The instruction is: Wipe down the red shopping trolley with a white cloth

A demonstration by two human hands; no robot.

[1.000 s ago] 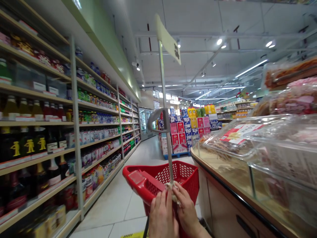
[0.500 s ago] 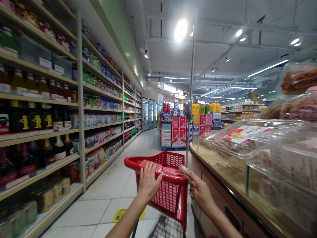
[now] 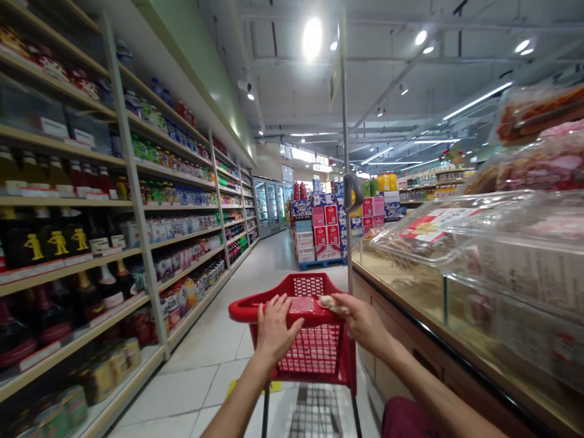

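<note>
A red plastic shopping cart (image 3: 310,356) stands before me, its handle bar (image 3: 269,311) nearest to me. My left hand (image 3: 277,328) lies on top of the bar with its fingers stretched forward and its thumb apart. At the bar's right end is my right hand (image 3: 365,322), its fingers closed on a crumpled whitish wad (image 3: 333,304). What the wad is made of I cannot tell. It is at the handle's upper side; whether the hand also grips the bar is hidden.
Shelves of bottles and cans (image 3: 182,237) line the left. On the right runs a glass-edged counter (image 3: 392,286) with clear plastic food packs (image 3: 438,231), close to the cart. A metal pole (image 3: 345,121) rises at its corner. Stacked cartons (image 3: 326,225) stand ahead on a blue pallet.
The cart has turned straighter, and its right side has swung right. My right hand has shifted left and up along the handle with the whitish wad. The view has moved forward slightly.
</note>
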